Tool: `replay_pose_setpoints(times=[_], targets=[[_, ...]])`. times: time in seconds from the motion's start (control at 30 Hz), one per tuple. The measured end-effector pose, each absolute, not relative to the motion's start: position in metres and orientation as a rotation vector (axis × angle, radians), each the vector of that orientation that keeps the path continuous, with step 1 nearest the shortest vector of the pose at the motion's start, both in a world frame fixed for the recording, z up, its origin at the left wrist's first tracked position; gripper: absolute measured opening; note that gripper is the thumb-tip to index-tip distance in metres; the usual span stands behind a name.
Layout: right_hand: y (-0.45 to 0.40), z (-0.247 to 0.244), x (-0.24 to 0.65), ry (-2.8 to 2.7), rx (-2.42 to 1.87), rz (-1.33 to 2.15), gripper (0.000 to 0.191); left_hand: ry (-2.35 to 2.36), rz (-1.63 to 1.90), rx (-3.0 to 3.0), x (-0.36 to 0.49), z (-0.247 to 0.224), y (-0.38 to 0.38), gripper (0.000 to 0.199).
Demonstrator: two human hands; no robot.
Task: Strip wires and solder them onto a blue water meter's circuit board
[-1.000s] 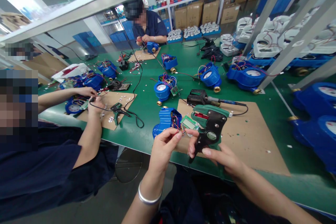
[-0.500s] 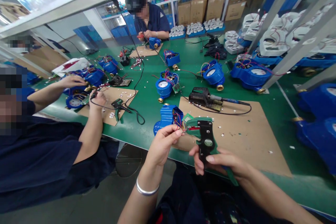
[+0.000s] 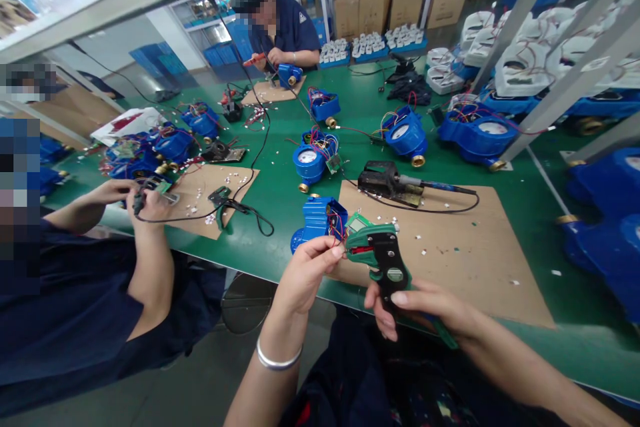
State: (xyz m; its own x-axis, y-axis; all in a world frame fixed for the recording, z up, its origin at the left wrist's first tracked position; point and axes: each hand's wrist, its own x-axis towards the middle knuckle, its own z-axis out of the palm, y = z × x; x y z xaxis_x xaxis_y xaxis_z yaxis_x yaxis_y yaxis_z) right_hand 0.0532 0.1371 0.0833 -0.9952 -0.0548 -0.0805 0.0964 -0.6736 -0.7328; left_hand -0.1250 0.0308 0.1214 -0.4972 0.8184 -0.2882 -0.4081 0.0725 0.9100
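Observation:
Thin wires are pinched between the thumb and fingers of my left hand [image 3: 314, 267], in front of a blue water meter [image 3: 323, 215] with its wiring exposed. My right hand [image 3: 420, 307] grips a green and black wire stripper [image 3: 390, 263] by its handles. The stripper's jaws point left and sit right at my left fingertips; whether a wire lies between them is too small to tell. Behind the jaws a green circuit board [image 3: 358, 221] shows beside the meter, partly hidden by the tool.
A soldering iron [image 3: 435, 185] rests in its black stand on a cardboard sheet [image 3: 480, 253] scattered with white bits. More blue meters [image 3: 309, 161] stand behind. At left a co-worker's hands [image 3: 145, 197] hold an iron and a board; another person [image 3: 285, 33] works opposite.
The wire stripper has moved left, its jaws now up against my left fingertips. The left co-worker's hands have come down and nearer. My left hand stays almost in place.

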Motion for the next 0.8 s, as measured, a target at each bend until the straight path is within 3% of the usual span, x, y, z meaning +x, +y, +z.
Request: replay_pose_setpoints(times=[0.6, 0.8], targets=[[0.121, 0.084, 0.052, 1.601, 0.383, -2.725, 0.034, 1.357, 1.625, 0.44, -0.125, 0.113, 0.03, 0.021], [0.154, 0.098, 0.083, 2.445, 0.767, -2.054, 0.039, 1.49, 1.724, 0.482, -0.124, 0.1, 0.024, 0.019]])
